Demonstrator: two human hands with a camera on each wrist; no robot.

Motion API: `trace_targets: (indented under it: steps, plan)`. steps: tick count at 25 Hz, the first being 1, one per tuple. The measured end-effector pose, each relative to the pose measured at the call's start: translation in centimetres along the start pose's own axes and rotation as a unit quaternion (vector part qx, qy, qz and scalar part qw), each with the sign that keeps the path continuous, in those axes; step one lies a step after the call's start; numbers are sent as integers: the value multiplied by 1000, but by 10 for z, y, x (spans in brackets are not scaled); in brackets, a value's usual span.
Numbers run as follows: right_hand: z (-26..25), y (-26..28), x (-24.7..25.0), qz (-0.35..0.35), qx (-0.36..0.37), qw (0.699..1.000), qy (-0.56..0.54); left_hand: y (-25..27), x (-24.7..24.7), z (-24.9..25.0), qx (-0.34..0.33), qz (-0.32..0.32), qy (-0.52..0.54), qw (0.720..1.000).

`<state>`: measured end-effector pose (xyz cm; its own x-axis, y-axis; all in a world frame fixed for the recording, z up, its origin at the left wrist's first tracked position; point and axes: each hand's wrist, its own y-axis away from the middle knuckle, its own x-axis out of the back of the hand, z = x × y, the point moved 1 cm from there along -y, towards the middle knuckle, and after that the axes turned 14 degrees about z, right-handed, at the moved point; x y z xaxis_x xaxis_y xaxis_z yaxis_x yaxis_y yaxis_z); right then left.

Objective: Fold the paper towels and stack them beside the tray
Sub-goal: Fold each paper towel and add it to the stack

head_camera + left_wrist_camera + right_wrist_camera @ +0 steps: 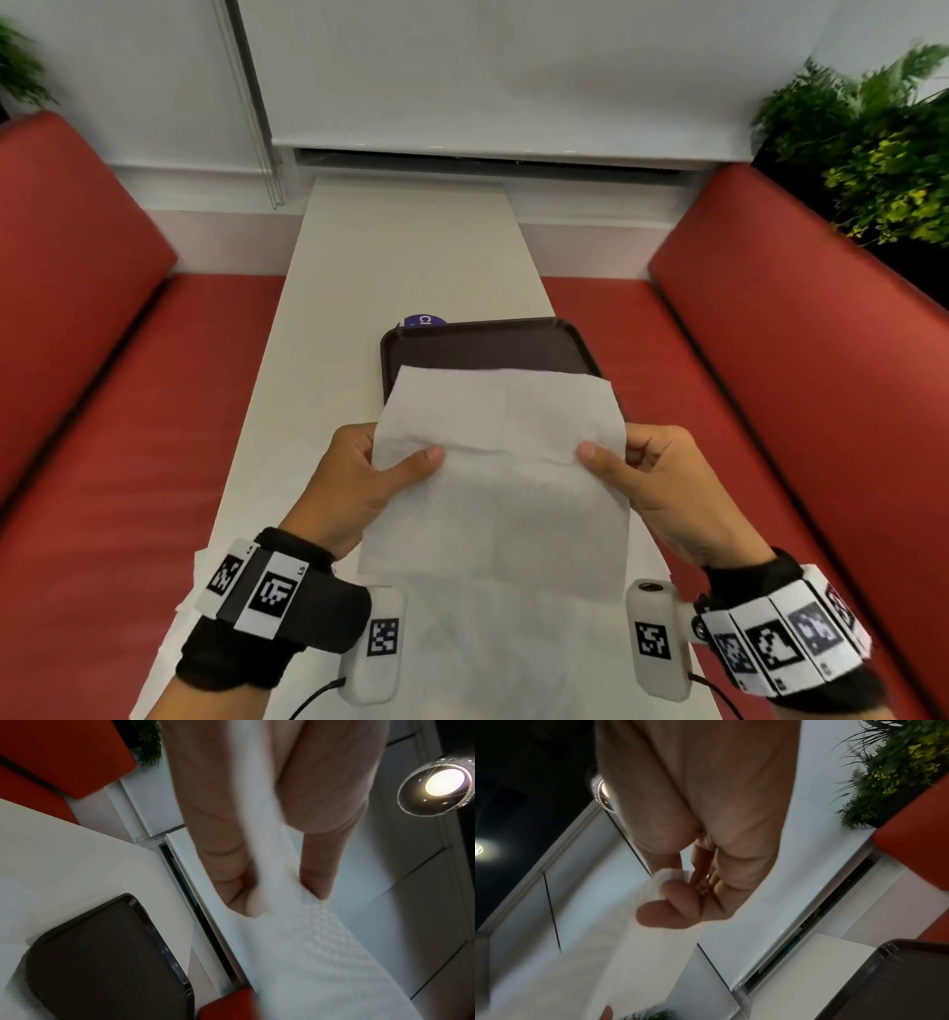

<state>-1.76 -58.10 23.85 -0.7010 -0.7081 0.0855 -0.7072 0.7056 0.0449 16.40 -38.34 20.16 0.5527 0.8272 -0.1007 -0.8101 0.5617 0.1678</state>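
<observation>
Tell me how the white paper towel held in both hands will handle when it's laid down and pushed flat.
Likely floppy: the white embossed paper towel hangs limp below the left hand and right hand. Probably very light, since thumb pinches alone carry it. It already shows a crease line, so it should fold easily but could tear if tugged.

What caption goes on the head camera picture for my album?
Left hand and right hand pinch a paper towel above a white table, near a dark tray.
</observation>
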Motion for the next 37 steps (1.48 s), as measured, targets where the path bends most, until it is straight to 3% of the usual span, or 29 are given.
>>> trace_targets:
  steps: [6,8,13,17,22,26,30,32,34,37]
  plan:
    - [-2,5,2,-36,27,999,-16,1,-6,3,13,5,48,999]
    - [0,6,3,-19,41,999,-17,2,-6,5,15,-1,60,998]
    - [5,4,12,-37,34,996,-73,3,-6,10,-15,-30,68,997]
    - [13,3,18,17,-12,997,-80,4,-4,17,-10,-55,26,998]
    - [25,10,29,72,-58,989,-116,4,-13,21,23,-72,61,995]
    - [65,15,49,142,-58,988,-36,-10,-35,-4,-17,-83,-74,994]
    - [117,39,80,243,-96,964,48,-41,-76,-55,-12,-73,-199,977]
    - [140,52,85,258,-128,954,79,-64,-102,-81,-55,-58,-269,960]
    - [166,56,89,272,-169,942,102,-91,-135,-104,-113,-79,-359,923]
    - [203,47,94,314,-201,916,145,-122,-180,-132,-147,-165,-451,865]
